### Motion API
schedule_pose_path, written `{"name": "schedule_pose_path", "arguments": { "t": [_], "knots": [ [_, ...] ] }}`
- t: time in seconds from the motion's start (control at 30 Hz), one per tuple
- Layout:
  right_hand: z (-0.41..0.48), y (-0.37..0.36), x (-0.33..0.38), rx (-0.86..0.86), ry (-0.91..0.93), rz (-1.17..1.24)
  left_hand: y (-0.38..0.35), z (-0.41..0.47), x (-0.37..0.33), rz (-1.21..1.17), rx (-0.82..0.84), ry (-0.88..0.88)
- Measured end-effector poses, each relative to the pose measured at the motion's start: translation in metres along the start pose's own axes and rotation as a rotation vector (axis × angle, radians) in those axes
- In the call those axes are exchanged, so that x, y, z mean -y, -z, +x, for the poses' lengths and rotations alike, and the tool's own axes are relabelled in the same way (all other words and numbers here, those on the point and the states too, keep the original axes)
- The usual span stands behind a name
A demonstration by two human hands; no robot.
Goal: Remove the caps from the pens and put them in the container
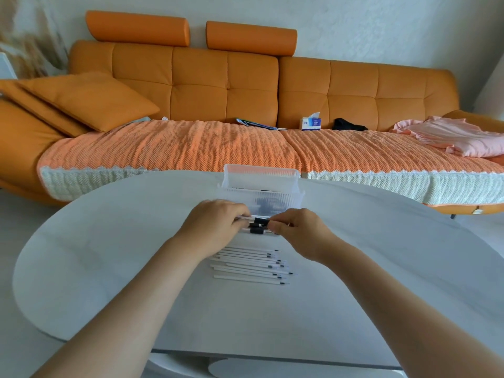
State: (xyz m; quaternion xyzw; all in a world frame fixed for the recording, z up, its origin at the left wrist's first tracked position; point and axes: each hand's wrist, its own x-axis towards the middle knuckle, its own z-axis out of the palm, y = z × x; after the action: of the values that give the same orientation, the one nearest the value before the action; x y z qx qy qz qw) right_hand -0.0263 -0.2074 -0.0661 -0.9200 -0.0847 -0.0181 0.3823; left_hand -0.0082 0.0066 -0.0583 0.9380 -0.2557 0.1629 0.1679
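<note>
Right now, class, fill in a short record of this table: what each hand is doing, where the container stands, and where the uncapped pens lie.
left hand: holds the barrels of a few white plastic pens
right hand: pinches a black pen cap on one of them
container: clear ribbed plastic box, just beyond the hands
uncapped pens: row of white pens lying flat, nearer than the hands, tips to the right
surface: white oval table
</note>
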Motion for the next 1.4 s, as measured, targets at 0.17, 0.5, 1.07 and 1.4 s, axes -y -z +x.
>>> {"name": "schedule_pose_path", "arguments": {
  "t": [0.17, 0.5, 1.07, 1.4],
  "knots": [
    [0.000, -0.006, 0.003, -0.102, 0.179, -0.220, -0.004, 0.003, 0.003, -0.106, 0.059, 0.004],
    [0.034, 0.019, 0.010, -0.384, 0.231, -0.260, 0.000, 0.021, 0.023, 0.067, -0.254, 0.012],
    [0.099, 0.018, 0.023, 0.022, -0.083, -0.247, -0.027, 0.022, 0.035, 0.050, 0.045, 0.040],
    [0.064, 0.025, 0.030, -0.013, 0.061, -0.396, -0.023, 0.020, 0.025, 0.066, -0.020, 0.013]
  ]
}}
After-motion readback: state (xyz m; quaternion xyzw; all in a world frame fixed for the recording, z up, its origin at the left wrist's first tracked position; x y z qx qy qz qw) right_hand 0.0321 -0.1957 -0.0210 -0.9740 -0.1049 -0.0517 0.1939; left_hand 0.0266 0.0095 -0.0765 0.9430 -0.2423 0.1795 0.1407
